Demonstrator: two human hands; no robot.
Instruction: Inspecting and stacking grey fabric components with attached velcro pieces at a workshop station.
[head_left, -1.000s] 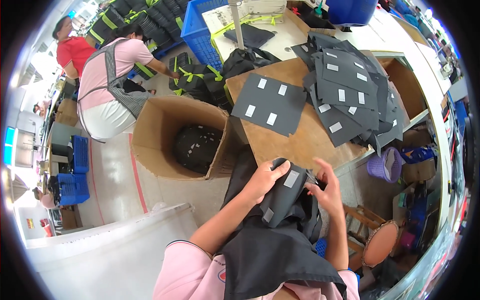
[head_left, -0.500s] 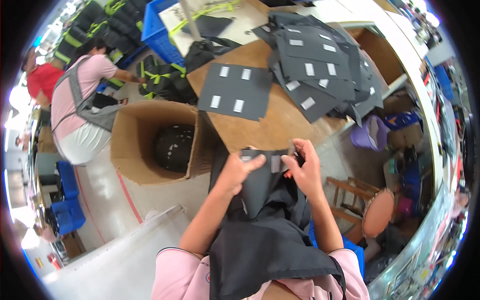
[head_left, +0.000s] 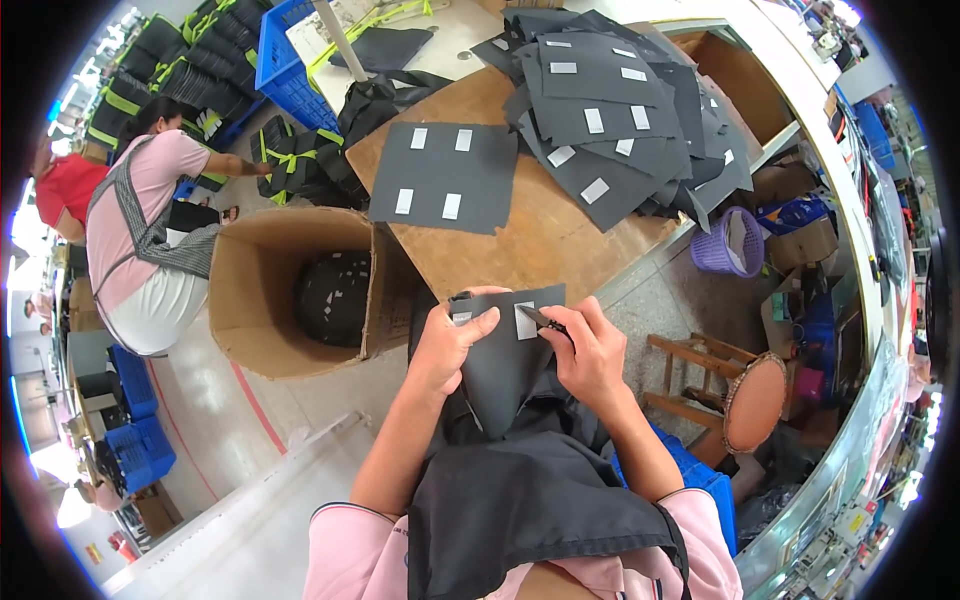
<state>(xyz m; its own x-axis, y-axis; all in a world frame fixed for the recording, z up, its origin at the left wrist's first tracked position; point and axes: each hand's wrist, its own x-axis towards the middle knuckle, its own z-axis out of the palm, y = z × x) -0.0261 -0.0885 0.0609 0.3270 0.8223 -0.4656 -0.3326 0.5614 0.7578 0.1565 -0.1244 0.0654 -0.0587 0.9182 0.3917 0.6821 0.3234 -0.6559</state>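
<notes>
Above my lap, a dark grey fabric panel (head_left: 500, 365) with white rectangular patches is held up by its top edge. My left hand (head_left: 450, 345) pinches its upper left part, the thumb lying on the front beside one patch. In my right hand (head_left: 590, 355) is a small dark pair of thread snips (head_left: 540, 318), mostly covered by the fingers. Their pointed tip meets the right-hand white patch (head_left: 525, 322). Beyond my hands, another grey panel (head_left: 440, 175) with white patches lies flat on the brown board (head_left: 520, 255).
A heap of similar panels (head_left: 610, 110) covers the board's far right. The open cardboard box (head_left: 290, 225) at left holds dark pieces. A purple basket (head_left: 725, 250) and a wooden stool (head_left: 755, 400) stand at right. Another person (head_left: 150, 210) bends over black bundles at far left.
My right hand has drawn back from the panel's top edge, and the snips' tip now shows against the patch. The panel has turned flatter toward me. The view has shifted slightly.
</notes>
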